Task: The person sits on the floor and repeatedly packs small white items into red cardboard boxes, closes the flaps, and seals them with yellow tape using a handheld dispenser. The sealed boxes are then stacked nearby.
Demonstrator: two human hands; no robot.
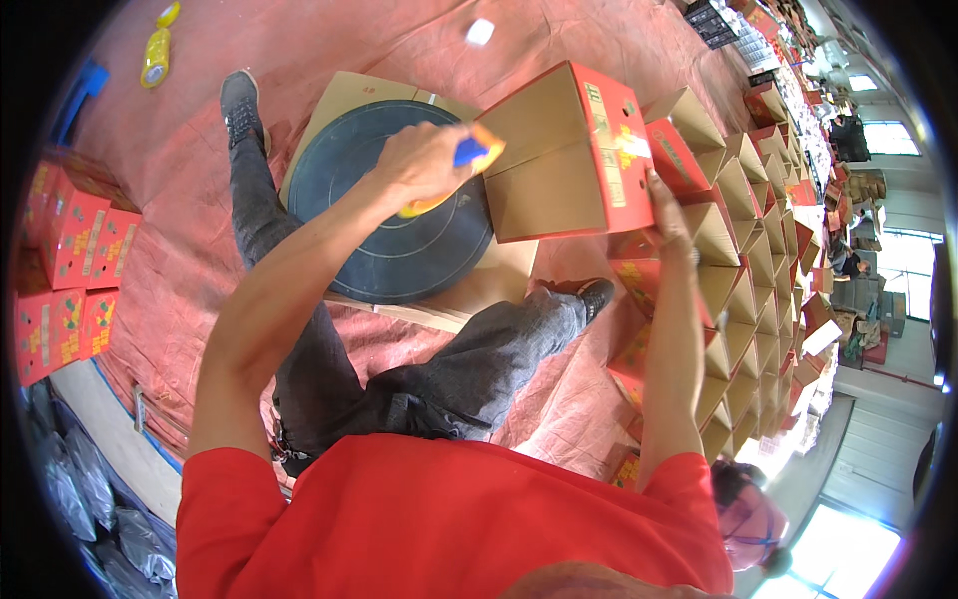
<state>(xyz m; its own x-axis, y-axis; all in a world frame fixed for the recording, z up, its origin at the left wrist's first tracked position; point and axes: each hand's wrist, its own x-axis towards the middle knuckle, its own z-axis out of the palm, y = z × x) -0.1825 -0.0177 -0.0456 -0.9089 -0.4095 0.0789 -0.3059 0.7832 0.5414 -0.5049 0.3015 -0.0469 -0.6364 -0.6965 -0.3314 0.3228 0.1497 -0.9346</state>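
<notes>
My left hand (423, 161) is closed around a yellow-orange tape dispenser (488, 146) with a blue part, blurred by motion. It is over a round dark disc (389, 247) that lies on a flattened-looking cardboard piece (352, 90) between my legs. An opened red carton (617, 150), brown inside, stands tilted at the disc's right edge, its open side facing the disc. Against the carton's red printed outer side rests my right hand (666, 206), fingers along its lower right edge. Whether tape runs from the dispenser to the carton cannot be seen.
Rows of open red cartons (737, 299) are stacked close on my right. Closed red cartons (75, 239) stand on the left. Yellow tape rolls (156, 58) lie on the red floor sheet (299, 37). A person (748, 517) is behind at lower right. Plastic-wrapped bundles (82, 479) lie at lower left.
</notes>
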